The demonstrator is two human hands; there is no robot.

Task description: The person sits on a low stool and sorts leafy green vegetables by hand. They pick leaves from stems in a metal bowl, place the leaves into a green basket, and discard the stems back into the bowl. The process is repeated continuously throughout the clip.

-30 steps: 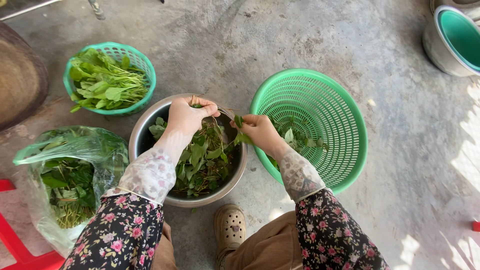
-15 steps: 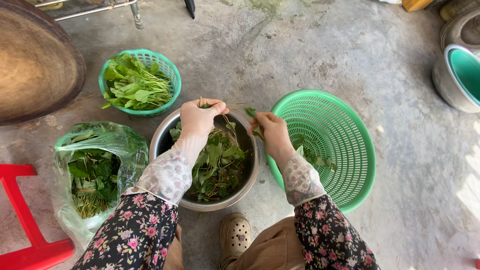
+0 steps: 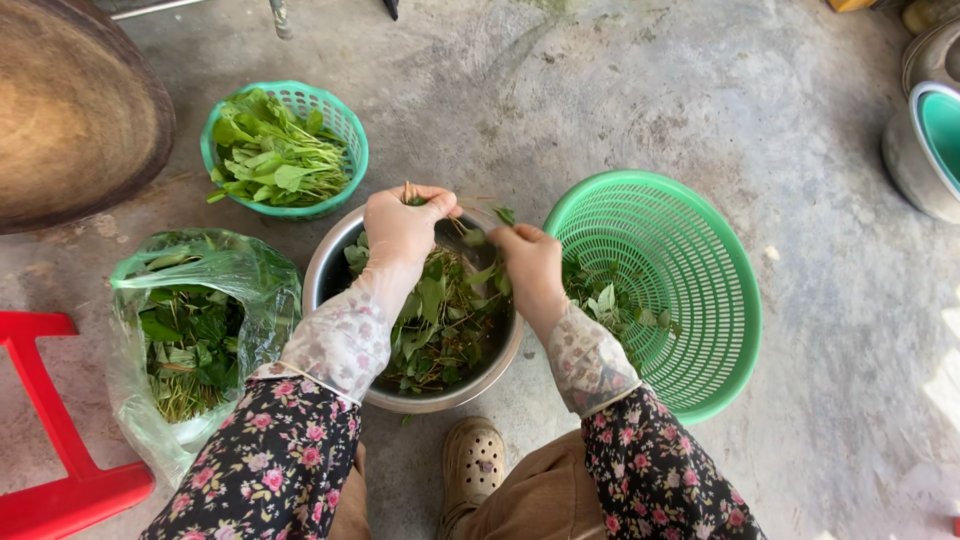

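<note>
A small green basket [image 3: 345, 135] is sitting on the concrete floor [image 3: 640, 90] at upper left, holding picked leaves [image 3: 268, 155]. A clear plastic bag [image 3: 255, 280] is lying below it, holding stemmed greens [image 3: 190, 345]. A red stool [image 3: 55, 470] is standing at the lower left edge. A round brown tray [image 3: 70, 110] is occupying the upper left corner. A teal-lined basin [image 3: 925, 150] is sitting at the right edge. A beige clog [image 3: 472, 465] is resting at bottom centre.
</note>
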